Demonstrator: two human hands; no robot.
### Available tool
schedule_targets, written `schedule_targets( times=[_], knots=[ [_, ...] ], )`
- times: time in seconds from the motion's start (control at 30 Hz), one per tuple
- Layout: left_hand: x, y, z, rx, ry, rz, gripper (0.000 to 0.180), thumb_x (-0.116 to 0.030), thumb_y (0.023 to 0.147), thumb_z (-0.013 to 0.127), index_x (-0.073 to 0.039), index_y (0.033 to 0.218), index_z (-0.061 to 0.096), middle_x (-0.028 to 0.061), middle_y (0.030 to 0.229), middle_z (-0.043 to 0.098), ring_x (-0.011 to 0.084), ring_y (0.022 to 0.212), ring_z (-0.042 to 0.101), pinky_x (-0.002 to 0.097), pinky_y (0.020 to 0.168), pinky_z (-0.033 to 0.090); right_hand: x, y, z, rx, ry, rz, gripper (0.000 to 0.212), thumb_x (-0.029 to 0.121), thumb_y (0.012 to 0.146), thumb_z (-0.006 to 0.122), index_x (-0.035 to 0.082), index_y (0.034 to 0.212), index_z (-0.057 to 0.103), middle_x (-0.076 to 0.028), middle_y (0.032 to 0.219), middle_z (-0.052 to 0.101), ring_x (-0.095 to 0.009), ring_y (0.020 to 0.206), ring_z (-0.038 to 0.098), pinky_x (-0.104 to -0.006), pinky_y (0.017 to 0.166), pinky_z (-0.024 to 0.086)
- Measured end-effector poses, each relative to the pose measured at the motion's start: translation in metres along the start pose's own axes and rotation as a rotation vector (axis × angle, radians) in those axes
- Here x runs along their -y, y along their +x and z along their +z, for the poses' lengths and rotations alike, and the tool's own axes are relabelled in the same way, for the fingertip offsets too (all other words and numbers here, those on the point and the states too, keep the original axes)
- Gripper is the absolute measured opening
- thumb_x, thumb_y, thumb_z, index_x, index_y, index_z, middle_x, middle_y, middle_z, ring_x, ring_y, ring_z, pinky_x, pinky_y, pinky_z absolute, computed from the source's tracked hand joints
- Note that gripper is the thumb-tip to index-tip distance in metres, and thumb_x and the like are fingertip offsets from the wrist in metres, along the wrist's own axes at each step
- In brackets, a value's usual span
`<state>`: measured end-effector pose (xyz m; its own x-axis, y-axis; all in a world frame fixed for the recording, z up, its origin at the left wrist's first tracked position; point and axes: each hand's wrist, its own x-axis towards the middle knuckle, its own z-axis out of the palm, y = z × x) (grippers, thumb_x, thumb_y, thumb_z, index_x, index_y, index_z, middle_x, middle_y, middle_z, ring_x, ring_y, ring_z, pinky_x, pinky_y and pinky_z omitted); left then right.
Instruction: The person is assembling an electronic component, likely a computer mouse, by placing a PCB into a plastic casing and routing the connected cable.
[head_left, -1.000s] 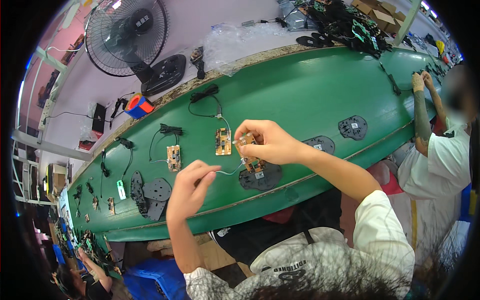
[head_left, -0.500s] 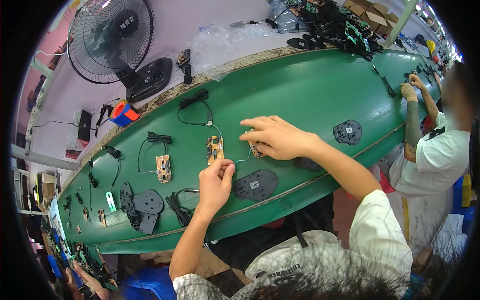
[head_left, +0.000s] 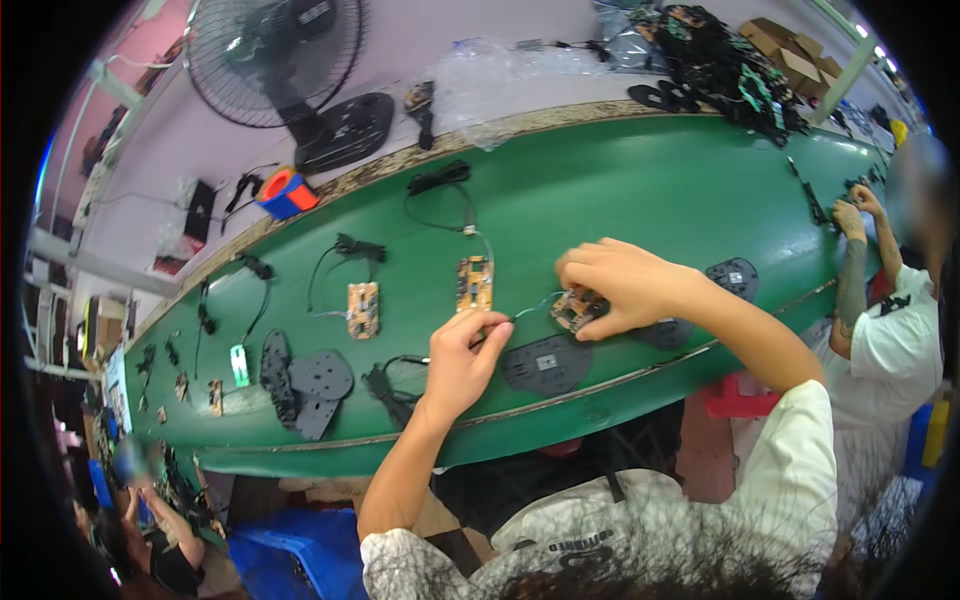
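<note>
My right hand [head_left: 635, 290] grips a small tan circuit board [head_left: 570, 312] by its edge, the board tilted and partly hidden under the fingers. Thin bluish wires [head_left: 537, 305] run from that board to my left hand [head_left: 465, 360], whose thumb and forefinger pinch the dark cable end. Just beyond my left hand lies another tan circuit board [head_left: 475, 283], wired to a coiled black cable [head_left: 440, 178]. Below the wires, a dark plastic shell [head_left: 548, 364] rests on the green belt [head_left: 620, 180]. A similar shell [head_left: 665, 333] is partly covered by my right hand and forearm.
At left lie another board [head_left: 363, 310], stacked black plastic parts [head_left: 315, 385] and a coiled cable [head_left: 390, 392]. A fan [head_left: 345, 130] and an orange-and-blue tape roll [head_left: 287, 193] stand beyond the belt. A co-worker's hands [head_left: 855, 208] work at far right.
My right hand has closed on the circuit board it was reaching over, and the board is now tilted. My left hand keeps its pinch. The whole view has shifted, with things appearing farther right.
</note>
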<state>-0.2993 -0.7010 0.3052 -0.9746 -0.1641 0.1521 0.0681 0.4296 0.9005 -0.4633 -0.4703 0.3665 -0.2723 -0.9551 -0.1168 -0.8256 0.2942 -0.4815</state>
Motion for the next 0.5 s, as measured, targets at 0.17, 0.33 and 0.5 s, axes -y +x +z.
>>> schedule_targets(
  times=[0.17,0.33,0.5],
  knots=[
    [0.003,-0.009,-0.010,0.126,-0.386,-0.130,0.014,-0.011,0.099,0.070,0.003,0.101,0.070,-0.0016,0.083,0.063,0.0045,0.074,0.052,0.0224,0.064,0.043,0.026,-0.014,0.005,-0.064,0.499,-0.008,0.043,0.037,0.082,0.077,0.001,0.103,0.066,-0.016,0.087,0.068,-0.029,0.082,0.067,-0.0388,0.076,0.053],
    [0.005,-0.018,-0.029,0.266,-0.267,-0.265,0.017,-0.013,0.102,0.064,0.002,0.093,0.067,-0.0045,0.081,0.060,0.0028,0.074,0.050,0.0224,0.064,0.042,0.023,-0.006,0.049,-0.073,1.201,0.006,0.035,0.026,0.094,0.062,-0.002,0.112,0.070,-0.004,0.080,0.066,-0.011,0.073,0.059,-0.0279,0.067,0.048],
    [0.003,-0.040,-0.031,0.279,-0.094,-0.374,0.021,-0.015,0.102,0.064,0.003,0.092,0.067,-0.0025,0.073,0.058,0.0040,0.066,0.047,0.0245,0.058,0.039,0.022,0.020,0.089,-0.280,1.190,0.078,0.030,0.024,0.102,0.055,-0.001,0.109,0.070,-0.004,0.076,0.064,-0.009,0.070,0.054,-0.0278,0.065,0.045]
  ],
)
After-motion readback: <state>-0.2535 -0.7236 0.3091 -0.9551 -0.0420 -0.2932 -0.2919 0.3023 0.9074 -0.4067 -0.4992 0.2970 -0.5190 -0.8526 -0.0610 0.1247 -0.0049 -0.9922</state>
